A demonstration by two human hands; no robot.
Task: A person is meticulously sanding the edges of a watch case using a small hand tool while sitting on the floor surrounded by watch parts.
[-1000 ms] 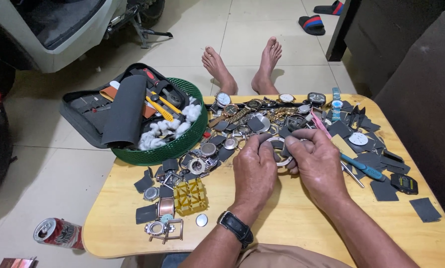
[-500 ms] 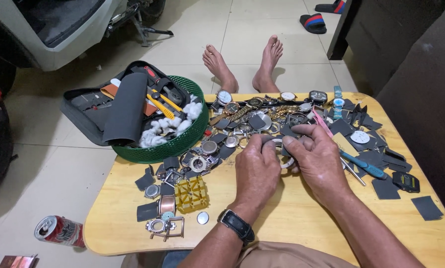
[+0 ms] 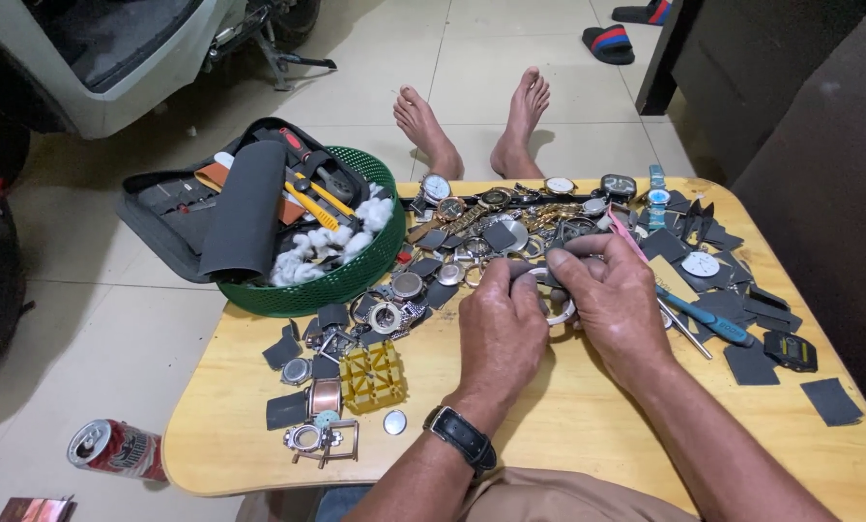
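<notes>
A small round silvery metal watch case (image 3: 556, 305), light, rigid, smooth and probably slippery, is held at its rim between the left hand (image 3: 499, 329) and right hand (image 3: 615, 302), both grips pinched narrowly on it, just right of the green plastic basket (image 3: 351, 274).

My left hand (image 3: 499, 327) and right hand (image 3: 615, 304) meet over the wooden table (image 3: 568, 425), both pinching a round silver watch case (image 3: 555, 302) between the fingertips. Loose watches and dark sanding squares lie scattered just beyond them, with a yellow case holder (image 3: 373, 374) to my left. A green basket (image 3: 341, 275) with cotton balls sits at the table's far left corner.
</notes>
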